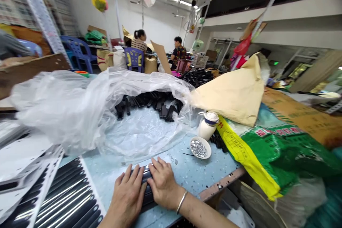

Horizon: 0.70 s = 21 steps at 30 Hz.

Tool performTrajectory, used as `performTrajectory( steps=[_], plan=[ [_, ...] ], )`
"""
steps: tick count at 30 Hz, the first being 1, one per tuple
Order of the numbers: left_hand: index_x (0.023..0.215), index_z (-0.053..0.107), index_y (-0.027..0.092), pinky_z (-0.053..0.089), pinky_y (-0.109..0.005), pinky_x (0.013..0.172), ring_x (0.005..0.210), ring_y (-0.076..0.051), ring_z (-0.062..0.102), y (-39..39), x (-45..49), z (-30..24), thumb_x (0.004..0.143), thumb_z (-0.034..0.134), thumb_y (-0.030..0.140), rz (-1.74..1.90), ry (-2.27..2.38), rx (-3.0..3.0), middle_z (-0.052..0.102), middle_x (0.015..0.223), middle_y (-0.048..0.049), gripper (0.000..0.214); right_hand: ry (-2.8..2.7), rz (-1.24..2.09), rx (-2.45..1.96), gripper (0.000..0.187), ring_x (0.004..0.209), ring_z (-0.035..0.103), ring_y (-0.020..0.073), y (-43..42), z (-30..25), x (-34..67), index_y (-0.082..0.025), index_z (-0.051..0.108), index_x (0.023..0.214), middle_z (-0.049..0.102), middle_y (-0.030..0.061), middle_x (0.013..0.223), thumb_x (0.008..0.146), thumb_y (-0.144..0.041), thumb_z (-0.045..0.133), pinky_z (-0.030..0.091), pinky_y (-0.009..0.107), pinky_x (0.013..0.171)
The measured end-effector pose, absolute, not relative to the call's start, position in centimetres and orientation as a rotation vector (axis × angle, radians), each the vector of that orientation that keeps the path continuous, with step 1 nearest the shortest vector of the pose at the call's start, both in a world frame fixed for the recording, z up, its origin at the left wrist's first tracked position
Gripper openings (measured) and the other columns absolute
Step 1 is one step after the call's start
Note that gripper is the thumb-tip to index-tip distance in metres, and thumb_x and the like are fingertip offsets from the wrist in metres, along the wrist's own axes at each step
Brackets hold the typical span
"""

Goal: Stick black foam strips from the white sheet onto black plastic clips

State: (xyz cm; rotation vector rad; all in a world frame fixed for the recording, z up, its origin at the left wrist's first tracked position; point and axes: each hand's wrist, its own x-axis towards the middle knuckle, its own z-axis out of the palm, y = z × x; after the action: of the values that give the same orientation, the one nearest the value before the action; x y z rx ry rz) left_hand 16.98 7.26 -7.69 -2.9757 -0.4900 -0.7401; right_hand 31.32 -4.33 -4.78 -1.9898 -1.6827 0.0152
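My left hand (127, 194) and my right hand (162, 184) lie side by side near the front edge of the light blue table (192, 174). Both press down, fingers together and curled, on a row of black plastic strips (146, 188) that shows between them. The right wrist wears a thin metal bangle (181, 201). Beyond the hands a large clear plastic bag (101, 110) lies open with a heap of black plastic parts (149, 104) inside it.
A small white dish of shiny metal bits (200, 147) and a white bottle (207, 124) stand right of the hands. White trays of black strips (66, 196) lie at the left. Green and yellow sacks (278, 153) crowd the right. Two people sit at a far table (157, 48).
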Motion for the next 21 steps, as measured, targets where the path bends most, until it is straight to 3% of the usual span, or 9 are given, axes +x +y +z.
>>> performTrajectory(
  steps=[5, 8, 12, 16, 21],
  plan=[
    [0.131, 0.059, 0.014, 0.048, -0.058, 0.091, 0.133, -0.046, 0.044, 8.0, 16.4, -6.8, 0.090, 0.055, 0.033, -0.765, -0.575, -3.111, 0.057, 0.139, -0.0214, 0.045, -1.485, 0.022, -1.890, 0.062, 0.118, 0.060, 0.0355, -5.0, -4.5, 33.0, -0.006, 0.059, 0.128, 0.060, 0.0231, 0.132, 0.077, -0.040, 0.073, 0.049, 0.050, 0.101],
    [0.148, 0.038, 0.023, 0.043, -0.062, 0.100, 0.142, -0.045, 0.028, 8.5, 14.6, -5.4, 0.075, 0.072, 0.037, -0.680, -0.657, -3.321, 0.036, 0.155, -0.0192, 0.081, -1.359, 0.059, -1.860, 0.073, 0.117, 0.060, 0.0380, -6.3, -4.4, 34.6, -0.003, 0.060, 0.126, 0.063, 0.0263, 0.125, 0.069, -0.044, 0.080, 0.049, 0.052, 0.101],
    [0.153, 0.026, 0.025, 0.033, -0.058, 0.112, 0.145, -0.041, 0.025, 9.4, 12.3, -4.2, 0.052, 0.081, 0.019, -0.505, -0.876, -3.590, 0.028, 0.159, -0.0171, 0.115, -1.336, 0.204, -1.846, 0.069, 0.116, 0.061, 0.0383, -6.3, -4.9, 36.1, -0.007, 0.059, 0.128, 0.063, 0.0253, 0.125, 0.072, -0.042, 0.077, 0.050, 0.054, 0.098],
    [0.151, 0.031, 0.023, 0.036, -0.049, 0.113, 0.138, -0.035, 0.042, 9.6, 11.7, -3.6, 0.052, 0.073, 0.011, -0.351, -1.048, -3.722, 0.042, 0.154, -0.0135, 0.109, -1.510, 0.404, -1.812, 0.089, 0.120, 0.058, 0.0395, -6.3, -4.9, 35.5, -0.007, 0.053, 0.136, 0.060, 0.0253, 0.130, 0.064, -0.052, 0.081, 0.047, 0.056, 0.102],
    [0.151, 0.031, 0.024, 0.032, -0.050, 0.115, 0.139, -0.034, 0.041, 9.6, 11.4, -3.4, 0.054, 0.072, 0.010, -0.273, -1.000, -3.784, 0.041, 0.154, -0.0132, 0.107, -1.833, 0.569, -1.759, 0.123, 0.136, 0.041, 0.0450, -8.3, -4.3, 35.4, -0.001, 0.036, 0.148, 0.038, 0.0316, 0.148, 0.054, -0.066, 0.082, 0.035, 0.060, 0.110]
  ],
)
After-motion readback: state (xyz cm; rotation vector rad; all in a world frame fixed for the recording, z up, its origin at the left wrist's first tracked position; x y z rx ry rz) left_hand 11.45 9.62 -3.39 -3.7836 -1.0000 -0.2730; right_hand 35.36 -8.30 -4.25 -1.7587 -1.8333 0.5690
